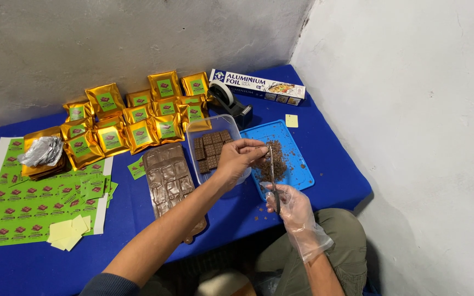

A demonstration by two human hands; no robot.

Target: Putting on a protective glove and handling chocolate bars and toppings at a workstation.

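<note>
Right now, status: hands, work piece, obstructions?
Left hand bare, pinching small chocolate piece. Right hand in clear glove, grip on thin metal knife. Both above blue plastic tray of chocolate shavings. Nothing blocking.

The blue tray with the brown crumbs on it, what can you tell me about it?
The blue tray is a flat, rounded rectangle that looks like plastic. It lies tilted on the blue table, right beside the clear box of chocolate squares. A pile of brown chocolate crumbs sits on its near half; the far half is bare. The left hand and the gloved right hand hold a thin knife over its front edge.
</note>
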